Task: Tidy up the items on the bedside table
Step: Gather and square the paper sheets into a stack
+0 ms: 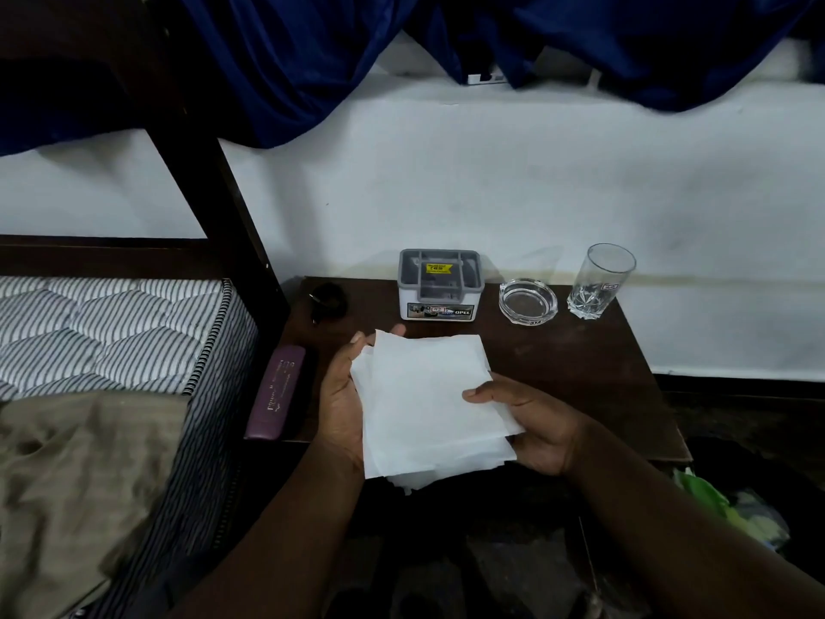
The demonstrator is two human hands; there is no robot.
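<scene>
A stack of white paper napkins point(424, 395) hangs above the front of the dark wooden bedside table point(593, 377), held between both hands. My left hand point(341, 397) cradles its left edge from below, fingertips showing past the top corner. My right hand point(531, 422) grips the right edge, thumb pressed on top. At the back of the table stand a grey-and-white napkin holder point(441, 285), a clear glass ashtray point(528, 302) and an empty drinking glass point(600, 281). A small black object point(329, 299) lies at the back left, and a purple case point(277, 390) sits along the left edge.
A bed with a striped mattress point(111, 332) and an olive cloth point(67, 484) lies to the left, behind a dark bedpost point(214, 180). Blue curtains point(312, 51) hang over the white wall. Green plastic point(714, 502) sits on the floor at the right.
</scene>
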